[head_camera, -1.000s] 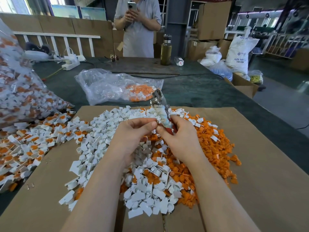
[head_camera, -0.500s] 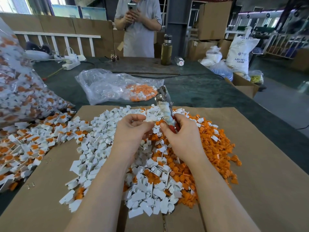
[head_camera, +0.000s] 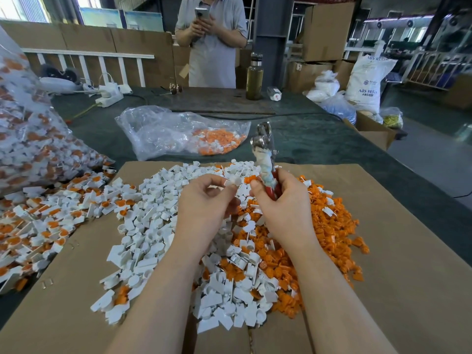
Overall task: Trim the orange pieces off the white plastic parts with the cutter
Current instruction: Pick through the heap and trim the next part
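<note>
My left hand [head_camera: 204,200] pinches a small white plastic part [head_camera: 234,181] between thumb and fingertips, above the piles. My right hand [head_camera: 283,200] grips the cutter [head_camera: 264,154] by its red, tape-wrapped handles, with the metal jaws pointing up and away. The part and the cutter are a little apart. Beneath the hands lie a heap of white parts [head_camera: 143,226] on the left and a heap of orange pieces [head_camera: 329,226] on the right, both on a cardboard sheet [head_camera: 408,277].
Untrimmed white-and-orange parts [head_camera: 38,226] spill from a big clear bag [head_camera: 25,139] at left. A smaller clear bag [head_camera: 178,134] with orange pieces lies beyond the cardboard. A person [head_camera: 212,42] with a phone stands behind the table, near a bottle [head_camera: 254,75].
The cutter has tipped more upright and shifted right. My left hand has drawn slightly away from it with a white part pinched at the fingertips.
</note>
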The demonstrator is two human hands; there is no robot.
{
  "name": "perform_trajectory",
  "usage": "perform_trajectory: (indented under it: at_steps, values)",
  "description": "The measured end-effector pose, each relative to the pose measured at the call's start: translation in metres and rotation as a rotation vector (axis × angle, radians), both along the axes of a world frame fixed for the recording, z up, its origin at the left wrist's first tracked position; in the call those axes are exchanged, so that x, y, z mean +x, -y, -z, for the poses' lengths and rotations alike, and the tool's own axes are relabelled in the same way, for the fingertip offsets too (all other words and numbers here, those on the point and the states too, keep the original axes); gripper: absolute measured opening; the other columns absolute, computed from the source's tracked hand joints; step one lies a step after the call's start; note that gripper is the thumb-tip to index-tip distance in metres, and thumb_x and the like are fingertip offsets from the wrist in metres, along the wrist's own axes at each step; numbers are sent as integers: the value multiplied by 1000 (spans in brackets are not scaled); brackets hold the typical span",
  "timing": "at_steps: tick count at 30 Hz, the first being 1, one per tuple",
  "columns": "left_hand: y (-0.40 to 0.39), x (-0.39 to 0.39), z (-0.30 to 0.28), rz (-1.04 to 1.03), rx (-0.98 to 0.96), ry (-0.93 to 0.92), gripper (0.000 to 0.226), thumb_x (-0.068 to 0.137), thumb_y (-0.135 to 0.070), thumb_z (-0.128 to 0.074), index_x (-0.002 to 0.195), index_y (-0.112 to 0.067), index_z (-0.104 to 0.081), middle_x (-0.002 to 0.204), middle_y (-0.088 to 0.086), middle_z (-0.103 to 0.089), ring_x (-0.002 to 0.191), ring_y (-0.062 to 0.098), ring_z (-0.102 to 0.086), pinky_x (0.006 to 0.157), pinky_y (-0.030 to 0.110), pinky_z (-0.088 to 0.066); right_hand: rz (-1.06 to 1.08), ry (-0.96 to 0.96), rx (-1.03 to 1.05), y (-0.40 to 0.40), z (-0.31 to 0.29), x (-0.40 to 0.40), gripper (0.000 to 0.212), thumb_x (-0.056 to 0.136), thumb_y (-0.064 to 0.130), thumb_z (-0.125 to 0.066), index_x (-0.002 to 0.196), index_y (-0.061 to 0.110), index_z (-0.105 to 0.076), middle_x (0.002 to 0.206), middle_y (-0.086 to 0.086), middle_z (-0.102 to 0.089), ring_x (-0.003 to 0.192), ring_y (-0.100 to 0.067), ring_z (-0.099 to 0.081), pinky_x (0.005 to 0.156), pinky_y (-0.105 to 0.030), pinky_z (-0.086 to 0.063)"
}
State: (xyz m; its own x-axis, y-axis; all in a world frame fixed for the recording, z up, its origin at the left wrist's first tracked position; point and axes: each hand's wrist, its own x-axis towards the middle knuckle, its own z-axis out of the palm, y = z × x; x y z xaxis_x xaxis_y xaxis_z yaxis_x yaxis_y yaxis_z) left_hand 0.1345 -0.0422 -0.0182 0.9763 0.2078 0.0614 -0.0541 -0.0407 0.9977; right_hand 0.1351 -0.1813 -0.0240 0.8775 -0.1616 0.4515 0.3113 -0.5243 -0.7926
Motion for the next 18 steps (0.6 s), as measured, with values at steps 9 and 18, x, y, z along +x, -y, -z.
perform_trajectory:
  at_steps: [9,18]
  values:
    - [2,0,2,59,145,15,13,82,-7,-75,79,-19,-73,69,0,-75,72,17,-75,71,33,-59,-26,-10,-29,-2,0,0,12,90,32,-66,86,23,-59,67,15,-54,60,1,-52,52,-12,-35]
    - [1,-1,-3,82,-242,-65,9,85,-12,-74,77,-11,-75,72,8,-75,66,16,-73,60,22,-58,-45,-16,4,-1,1,1,12,91,30,-66,85,21,-60,66,13,-55,59,1,-52,51,-13,-37]
